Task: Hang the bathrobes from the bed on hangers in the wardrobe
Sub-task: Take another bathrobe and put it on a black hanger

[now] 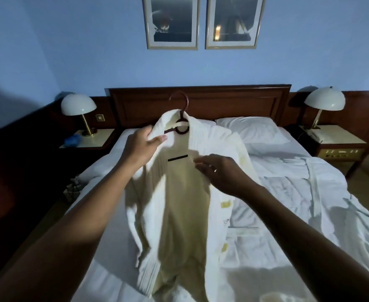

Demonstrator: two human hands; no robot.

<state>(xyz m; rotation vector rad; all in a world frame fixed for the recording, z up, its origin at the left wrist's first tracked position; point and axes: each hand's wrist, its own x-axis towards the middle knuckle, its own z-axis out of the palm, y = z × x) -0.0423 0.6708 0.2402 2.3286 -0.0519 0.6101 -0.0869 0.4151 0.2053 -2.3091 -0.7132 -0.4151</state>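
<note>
Head view: bathrobe (214,138) is pinched against hanger (182,114) by left fingers (159,139); right fingers (201,164) are spread, likely for smoothing.

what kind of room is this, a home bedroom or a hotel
Probably a hotel bedroom: a double bed in plain white linen with a wooden headboard, a dome lamp on the left matched by a second lamp on the right, beside what looks like a telephone.
</note>
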